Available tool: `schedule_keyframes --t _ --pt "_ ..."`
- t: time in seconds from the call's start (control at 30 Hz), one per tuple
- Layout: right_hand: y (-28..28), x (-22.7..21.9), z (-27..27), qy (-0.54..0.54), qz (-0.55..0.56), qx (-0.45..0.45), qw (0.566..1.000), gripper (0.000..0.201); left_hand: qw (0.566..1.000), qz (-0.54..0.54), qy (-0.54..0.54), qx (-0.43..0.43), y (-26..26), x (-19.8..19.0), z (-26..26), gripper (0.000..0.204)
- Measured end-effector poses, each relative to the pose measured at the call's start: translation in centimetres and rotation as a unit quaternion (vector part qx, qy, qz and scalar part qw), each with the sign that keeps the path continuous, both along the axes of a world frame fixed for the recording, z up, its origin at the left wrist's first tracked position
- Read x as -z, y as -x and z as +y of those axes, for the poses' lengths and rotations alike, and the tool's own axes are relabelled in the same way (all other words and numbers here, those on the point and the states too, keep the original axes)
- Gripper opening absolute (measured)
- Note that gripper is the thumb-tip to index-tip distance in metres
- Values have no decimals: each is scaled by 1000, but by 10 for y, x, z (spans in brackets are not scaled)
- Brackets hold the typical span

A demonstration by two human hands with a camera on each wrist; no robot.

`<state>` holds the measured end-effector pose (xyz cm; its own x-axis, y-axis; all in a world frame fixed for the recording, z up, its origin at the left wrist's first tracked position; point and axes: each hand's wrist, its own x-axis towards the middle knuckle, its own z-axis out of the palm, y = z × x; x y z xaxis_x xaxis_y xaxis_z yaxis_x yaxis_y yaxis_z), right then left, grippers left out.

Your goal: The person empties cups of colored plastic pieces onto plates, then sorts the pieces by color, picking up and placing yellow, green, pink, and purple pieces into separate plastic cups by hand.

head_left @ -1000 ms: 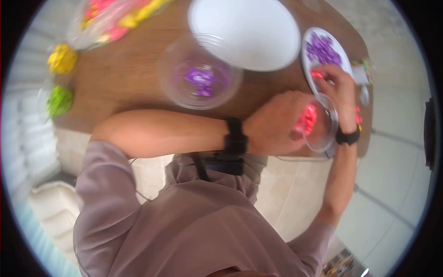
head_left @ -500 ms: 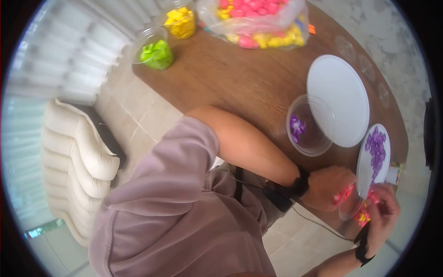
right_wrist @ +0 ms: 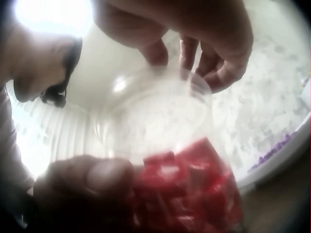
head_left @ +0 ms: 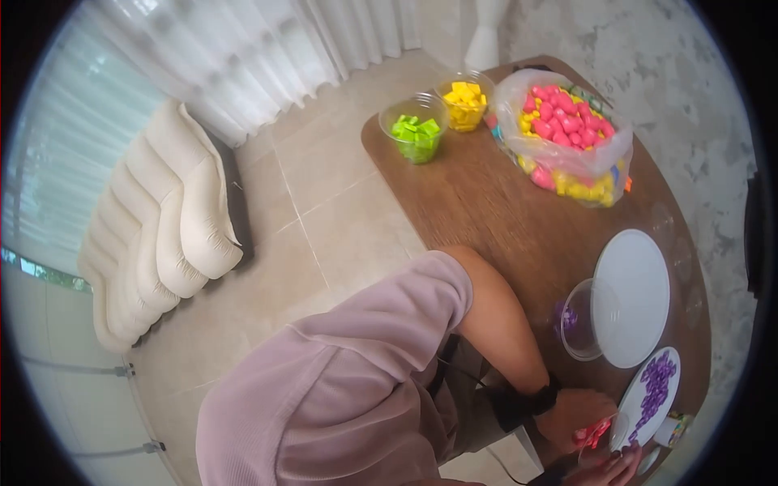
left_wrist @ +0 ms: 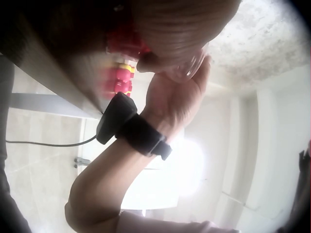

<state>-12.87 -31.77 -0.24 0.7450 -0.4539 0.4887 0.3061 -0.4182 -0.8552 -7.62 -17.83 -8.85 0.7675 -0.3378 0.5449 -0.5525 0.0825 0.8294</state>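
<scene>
My left hand point(head_left: 571, 417) grips a clear plastic cup point(right_wrist: 150, 116) with shiny red pieces point(right_wrist: 189, 189) inside; its thumb point(right_wrist: 104, 177) lies along the cup's side in the right wrist view. My right hand point(right_wrist: 194, 34) is at the far rim of that cup, fingers loosely bent, with nothing visible between thumb and fingers. In the left wrist view, the right hand point(left_wrist: 172, 99) is close under the left hand point(left_wrist: 189, 24). Beside the hands is a white plate point(head_left: 671, 381) bearing small purple pieces point(head_left: 655, 393).
A clear tub point(head_left: 579, 336) with purple pieces stands beside a large white lid or plate point(head_left: 636, 283). Farther along the wooden table point(head_left: 486, 211) are a bag point(head_left: 559, 158) of pink and yellow pieces, a green-filled cup point(head_left: 416, 134) and a yellow-filled cup point(head_left: 465, 105).
The head view has swung left, so table and hands now appear lower and farther right. The left hand still holds the cup. Red showed at the right fingertips earlier; none is visible there now.
</scene>
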Motion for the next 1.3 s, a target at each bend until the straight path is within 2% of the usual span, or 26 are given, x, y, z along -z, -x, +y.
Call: schedule_keyframes --t 0.03,0.1,0.13,0.17,0.23,0.4,0.47,0.53,0.57,0.6,0.63,0.7,0.73,0.77,0.83,0.87,0.93,1.0,1.03,1.1,1.13,1.2,1.23,1.3 --pt "5 -6 13 -5 -2 -6 1000 26 1000 -9 1 15 0 1 0 58" --pt "10 -17 36 -122 -102 -16 987 27 1000 -14 3 18 -2 5 1 61" --pt "14 -13 26 -135 -108 -72 982 27 999 -16 15 25 -2 6 1 63" --pt "17 -10 24 -139 -110 -77 981 27 1000 -19 12 20 -2 6 0 63" --pt "19 1 25 -50 -86 -39 994 29 998 -1 -11 61 -5 2 5 67" --pt "32 38 21 -82 -40 -69 993 32 1000 -4 5 5 1 7 2 68" --pt "36 52 18 -94 -12 -87 992 33 1000 -3 -3 -28 7 -6 12 69" --pt "41 66 10 -41 3 -45 998 39 984 74 -112 120 23 -47 56 59" --pt "46 73 5 52 25 -15 998 41 983 78 -112 126 34 -46 69 59" --pt "41 75 15 -166 -50 -46 984 43 993 80 -74 46 48 -39 76 65" --pt "41 73 12 -159 -47 -39 985 43 995 80 -38 -36 60 -37 85 70" --pt "44 70 4 -41 36 -45 998 28 987 123 -47 -91 83 -47 111 81" --pt "45 69 2 16 79 -50 996 24 983 108 -67 -135 96 -53 124 83" --pt "44 71 4 12 79 -45 996 24 975 89 -91 -179 105 -60 138 85" --pt "45 75 6 65 111 -70 989 27 969 62 -55 -235 121 -65 159 86" --pt "43 78 9 73 84 -82 990 27 967 63 -58 -241 122 -66 167 86" --pt "42 81 10 97 97 -79 987 26 930 18 -43 -364 132 -70 189 87" --pt "41 80 13 138 98 -63 984 25 900 15 -58 -432 125 -66 208 85" --pt "41 80 17 129 102 -88 982 25 876 11 -64 -478 118 -62 218 83" --pt "41 75 19 192 80 -51 977 20 847 36 -89 -522 102 -51 235 85" --pt "45 68 26 182 68 -59 979 43 840 37 -91 -534 94 -45 240 85" --pt "43 72 25 179 43 -59 981 42 831 124 -43 -540 77 -34 245 81" --pt "40 74 24 173 19 -50 984 42 825 123 -41 -550 71 -29 245 81" --pt "40 71 25 183 13 -55 982 40 833 54 -70 -547 62 -21 244 71"
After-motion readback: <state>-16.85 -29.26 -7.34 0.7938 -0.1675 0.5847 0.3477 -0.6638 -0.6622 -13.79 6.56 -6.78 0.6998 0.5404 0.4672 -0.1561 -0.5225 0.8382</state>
